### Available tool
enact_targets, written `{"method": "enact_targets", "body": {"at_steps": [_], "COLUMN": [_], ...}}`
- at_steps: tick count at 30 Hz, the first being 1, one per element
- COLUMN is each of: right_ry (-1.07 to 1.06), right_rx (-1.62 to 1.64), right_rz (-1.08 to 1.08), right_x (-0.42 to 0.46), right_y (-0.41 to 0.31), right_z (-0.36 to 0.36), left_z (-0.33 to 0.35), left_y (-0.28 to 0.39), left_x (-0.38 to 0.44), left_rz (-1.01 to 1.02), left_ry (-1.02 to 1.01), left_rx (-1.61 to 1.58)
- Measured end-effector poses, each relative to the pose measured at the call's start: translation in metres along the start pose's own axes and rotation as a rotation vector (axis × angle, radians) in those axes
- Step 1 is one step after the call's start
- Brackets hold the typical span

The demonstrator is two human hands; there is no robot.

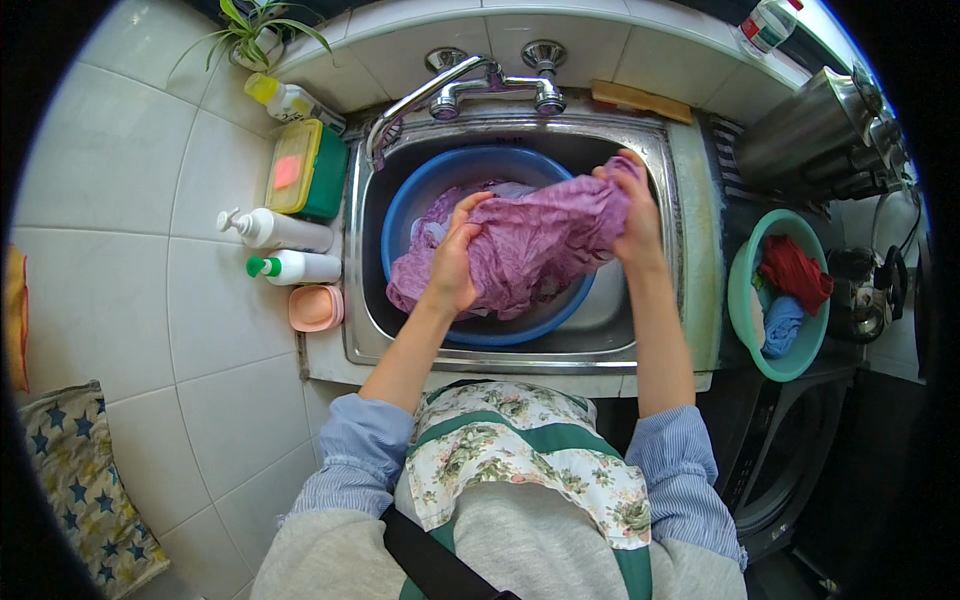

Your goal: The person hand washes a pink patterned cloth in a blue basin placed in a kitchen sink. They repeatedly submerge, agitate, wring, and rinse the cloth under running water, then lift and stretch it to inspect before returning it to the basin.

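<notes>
A wet-looking purple patterned cloth [540, 232] stretches between my two hands above a blue plastic basin [491, 336]. My left hand [456, 255] grips its middle part near the basin's centre. At the right, over the basin's edge, my right hand [636, 206] is closed on the bunched end of the cloth. The rest of the fabric hangs down into the basin, where more purple and pale cloth lies. The basin stands in a stainless steel sink [600, 330], below a chrome faucet [495, 79].
Pump bottles [289, 229], a green box with a yellow lid [326, 169] and a pink soap dish [315, 307] line the sink's left side. At the right are a mint-green basin [739, 300] with cloths, a metal pot [802, 135] and a glass kettle [855, 289].
</notes>
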State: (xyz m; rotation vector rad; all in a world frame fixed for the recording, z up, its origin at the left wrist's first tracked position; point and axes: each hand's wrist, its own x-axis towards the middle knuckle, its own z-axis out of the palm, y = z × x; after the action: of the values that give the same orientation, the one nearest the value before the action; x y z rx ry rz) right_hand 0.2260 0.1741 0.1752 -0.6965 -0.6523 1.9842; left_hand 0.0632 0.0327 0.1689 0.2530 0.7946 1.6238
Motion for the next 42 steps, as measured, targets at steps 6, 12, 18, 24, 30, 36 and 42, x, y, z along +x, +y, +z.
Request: {"method": "enact_targets", "body": {"at_steps": [6, 12, 18, 24, 30, 36, 42], "right_ry": [-0.398, -0.178, -0.091, -0.303, -0.254, -0.588, -0.49], "right_rx": [-1.469, -1.469, -1.561, -1.537, -1.221, -1.122, -0.252], "right_rz": [-0.869, -0.665, -0.568, -0.721, 0.103, 0.155, 0.11], "right_x": [-0.007, -0.016, 0.003, -0.05, 0.007, -0.049, -0.04], "right_y": [0.14, 0.109, 0.115, 0.113, 0.09, 0.043, -0.03], "right_z": [0.015, 0.02, -0.01, 0.032, -0.053, -0.011, 0.015], "left_z": [-0.052, -0.008, 0.006, -0.068, 0.009, -0.006, -0.02], "left_y": [-0.071, -0.062, -0.071, -0.106, -0.069, -0.004, 0.025], "left_x": [0.018, 0.022, 0.02, 0.017, 0.016, 0.026, 0.007], "left_rz": [0.033, -0.301, -0.444, -0.159, -0.4, 0.215, 0.052], "left_ry": [0.03, 0.399, 0.44, -0.07, 0.247, 0.081, -0.328], "left_rx": [0.118, 0.044, -0.093, -0.294, 0.009, 1.027, 1.193]}}
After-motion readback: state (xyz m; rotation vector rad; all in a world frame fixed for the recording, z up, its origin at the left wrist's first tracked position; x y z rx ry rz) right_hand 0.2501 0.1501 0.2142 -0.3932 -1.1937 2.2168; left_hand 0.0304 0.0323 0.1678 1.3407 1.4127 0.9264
